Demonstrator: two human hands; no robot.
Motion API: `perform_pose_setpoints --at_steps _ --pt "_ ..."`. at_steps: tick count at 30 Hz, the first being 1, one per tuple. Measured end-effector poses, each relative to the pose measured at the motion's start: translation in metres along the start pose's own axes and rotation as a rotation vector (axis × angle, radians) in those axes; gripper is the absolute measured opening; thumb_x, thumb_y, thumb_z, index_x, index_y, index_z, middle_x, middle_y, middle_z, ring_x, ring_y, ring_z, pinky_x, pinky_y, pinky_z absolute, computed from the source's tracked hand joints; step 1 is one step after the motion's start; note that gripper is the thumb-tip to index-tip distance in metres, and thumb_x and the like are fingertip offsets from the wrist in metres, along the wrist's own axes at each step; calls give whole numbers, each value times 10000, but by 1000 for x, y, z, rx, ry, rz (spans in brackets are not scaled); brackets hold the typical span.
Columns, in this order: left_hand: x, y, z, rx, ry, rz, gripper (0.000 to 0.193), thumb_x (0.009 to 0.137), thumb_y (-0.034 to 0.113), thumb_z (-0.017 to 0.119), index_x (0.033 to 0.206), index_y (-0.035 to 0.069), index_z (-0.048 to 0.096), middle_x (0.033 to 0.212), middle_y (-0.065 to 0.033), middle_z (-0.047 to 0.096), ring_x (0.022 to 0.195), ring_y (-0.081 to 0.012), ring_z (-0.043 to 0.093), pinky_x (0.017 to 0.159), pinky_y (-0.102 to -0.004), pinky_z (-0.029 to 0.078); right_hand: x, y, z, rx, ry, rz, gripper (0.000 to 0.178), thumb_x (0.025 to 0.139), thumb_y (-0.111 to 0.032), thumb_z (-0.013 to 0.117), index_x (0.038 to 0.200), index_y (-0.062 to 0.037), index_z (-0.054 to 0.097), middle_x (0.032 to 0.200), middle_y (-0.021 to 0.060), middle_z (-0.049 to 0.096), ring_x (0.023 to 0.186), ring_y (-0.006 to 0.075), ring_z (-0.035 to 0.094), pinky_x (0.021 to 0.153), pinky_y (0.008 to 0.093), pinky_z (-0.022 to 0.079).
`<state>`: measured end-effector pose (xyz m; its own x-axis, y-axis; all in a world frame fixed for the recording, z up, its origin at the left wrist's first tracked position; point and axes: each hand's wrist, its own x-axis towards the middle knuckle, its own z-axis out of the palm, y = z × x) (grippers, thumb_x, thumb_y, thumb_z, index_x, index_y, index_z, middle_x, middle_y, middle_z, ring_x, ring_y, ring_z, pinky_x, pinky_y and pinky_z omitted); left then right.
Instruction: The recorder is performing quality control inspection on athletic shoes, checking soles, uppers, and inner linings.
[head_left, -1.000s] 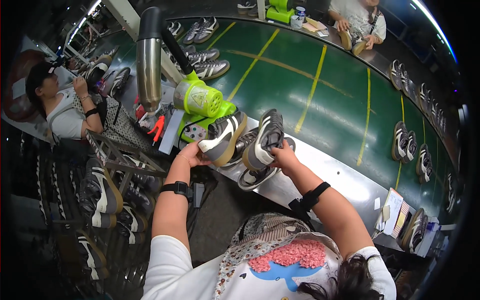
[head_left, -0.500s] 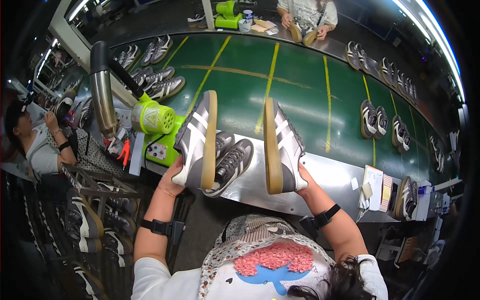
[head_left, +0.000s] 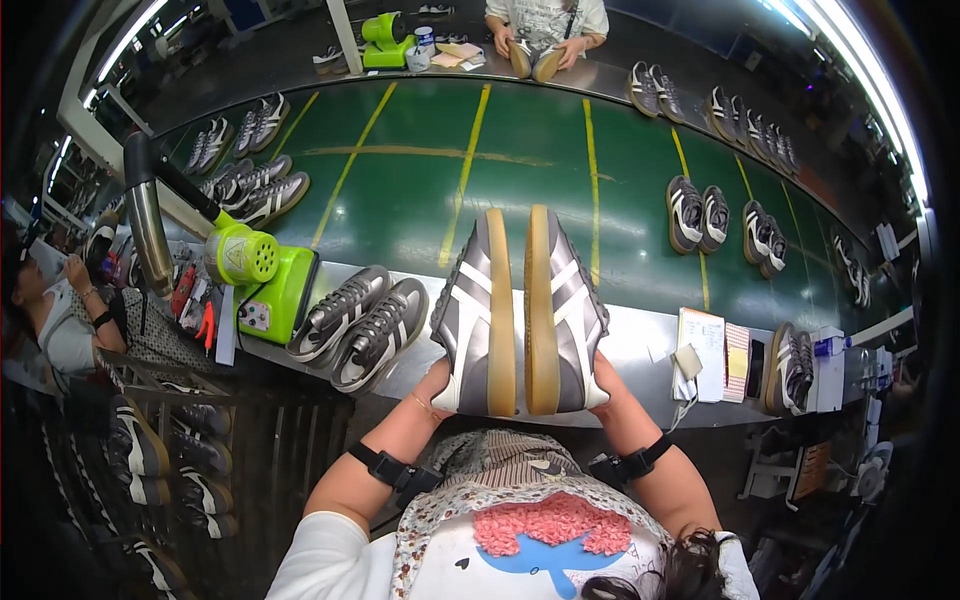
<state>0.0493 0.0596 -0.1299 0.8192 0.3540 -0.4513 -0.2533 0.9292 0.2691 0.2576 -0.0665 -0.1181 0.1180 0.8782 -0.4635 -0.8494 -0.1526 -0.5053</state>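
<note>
In front of me I hold up a pair of silver-grey sneakers with white stripes and tan gum soles, their soles facing each other with a narrow gap between. The left sneaker (head_left: 468,315) is carried by my left hand (head_left: 438,384) at its heel end. At the heel of the right sneaker (head_left: 570,320) is my right hand (head_left: 600,382). Most of the fingers on both hands are hidden by the shoes. Another pair of grey sneakers (head_left: 378,338) rests on the metal ledge (head_left: 630,345) to the left.
Beyond the ledge lies a green conveyor belt (head_left: 390,190) with yellow lines, carrying several sneakers. A lime-green blower (head_left: 240,255) with a metal nozzle stands left. Papers (head_left: 700,350) and another sneaker pair (head_left: 790,368) are on the right. Co-workers sit across and at left.
My left hand has brought its sneaker rightward, close beside the other, so the wide gap between the soles has narrowed. The whole view has shifted; the belt and blower appear further left.
</note>
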Motion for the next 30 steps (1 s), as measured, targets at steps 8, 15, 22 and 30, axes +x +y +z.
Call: perform_pose_setpoints --at_steps 8,15,22,30 --pt "21 -42 20 107 -16 -24 540 751 -29 481 1272 33 352 1172 -140 510 1017 -243 555 861 -341 472 -34 -21 -44 67 -47 -65 580 794 -5 452 1339 -99 277 1264 109 434 1117 239 487 907 353 448" --pt "34 -75 -7 1911 435 529 694 651 190 666 1292 258 408 1337 -204 337 1151 -375 382 975 -405 313 -55 -13 -106 -1622 291 -539 681 632 -166 706 1257 -156 435 1286 126 318 1083 328 398 924 393 367" --pt "49 -95 -55 1182 302 437 403 861 164 508 1245 69 429 1260 -119 464 1115 -216 446 930 -323 359 -52 -3 -145 -1240 162 -311 558 774 -54 571 1291 -127 373 1226 115 417 1065 230 453 899 339 388" --pt "52 -90 -64 1297 245 320 426 883 224 499 1271 78 401 1205 -85 475 1123 -200 420 950 -310 335 -45 -3 -178 -795 157 -128 436 914 -203 445 1314 -66 338 1251 93 436 1098 162 429 926 313 348"
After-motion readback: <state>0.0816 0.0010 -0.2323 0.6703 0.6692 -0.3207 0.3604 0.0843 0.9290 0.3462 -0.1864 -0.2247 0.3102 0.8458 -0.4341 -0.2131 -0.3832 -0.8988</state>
